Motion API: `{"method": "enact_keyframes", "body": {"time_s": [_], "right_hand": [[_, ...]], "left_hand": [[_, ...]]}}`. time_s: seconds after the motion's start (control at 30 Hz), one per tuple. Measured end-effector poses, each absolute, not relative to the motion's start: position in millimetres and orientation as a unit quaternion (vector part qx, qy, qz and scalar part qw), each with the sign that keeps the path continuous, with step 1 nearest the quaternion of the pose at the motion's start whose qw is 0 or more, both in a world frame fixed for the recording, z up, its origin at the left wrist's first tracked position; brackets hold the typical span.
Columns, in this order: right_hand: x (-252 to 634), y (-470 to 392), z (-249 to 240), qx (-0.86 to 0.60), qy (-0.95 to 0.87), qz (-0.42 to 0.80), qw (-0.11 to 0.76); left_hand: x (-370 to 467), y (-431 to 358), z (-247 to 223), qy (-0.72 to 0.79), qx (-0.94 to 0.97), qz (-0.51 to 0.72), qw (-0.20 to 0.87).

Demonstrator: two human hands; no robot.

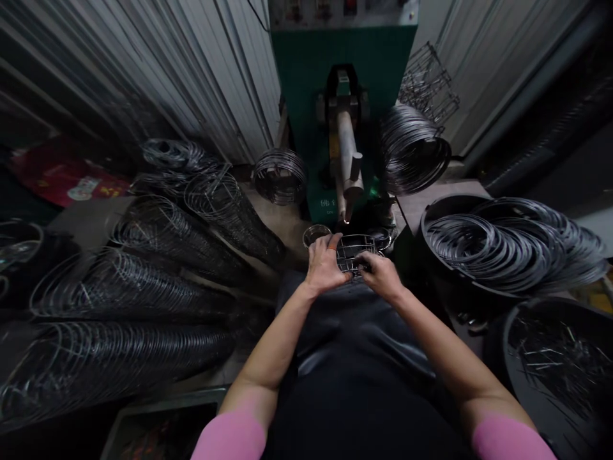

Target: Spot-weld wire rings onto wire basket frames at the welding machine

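In the head view, a small round wire basket (355, 243) of thin metal rods is held over my lap, just below the electrode tip of a green spot welder (301, 83). A small glow shows at that tip. My left hand (324, 263) is closed on the basket's left side, its thumb toward me. My right hand (382, 275) is closed at the near right side, fingertips pinched against the wires. Whether it also holds a loose piece of wire I cannot make out. A dark apron (354, 358) lies under both hands.
Long stacks of wire rings (129, 358) lie on the left. Coils of rings (414, 150) hang beside the welder. On the right stand a tub of wire rings (498, 243) and a bucket (514, 345) of short rods. A crate (115, 425) sits at lower left.
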State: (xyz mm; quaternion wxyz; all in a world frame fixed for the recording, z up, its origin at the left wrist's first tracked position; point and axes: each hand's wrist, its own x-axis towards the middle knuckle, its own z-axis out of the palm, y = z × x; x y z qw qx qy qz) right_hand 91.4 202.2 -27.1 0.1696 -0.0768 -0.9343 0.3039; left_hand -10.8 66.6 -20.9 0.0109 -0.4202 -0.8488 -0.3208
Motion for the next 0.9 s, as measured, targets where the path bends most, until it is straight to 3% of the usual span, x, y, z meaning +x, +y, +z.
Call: {"method": "enact_keyframes", "body": {"time_s": [0.13, 0.47, 0.9], "right_hand": [[95, 213, -24, 0.027, -0.921, 0.365, 0.131], [85, 225, -28, 0.024, -0.965, 0.250, 0.070], [72, 228, -34, 0.050, -0.949, 0.286, 0.121]], "left_hand": [[-20, 65, -22, -0.846, -0.411, -0.338, -0.034], [-35, 72, -20, -0.853, -0.390, -0.343, -0.052], [-49, 79, -22, -0.847, -0.402, -0.343, -0.055]]}}
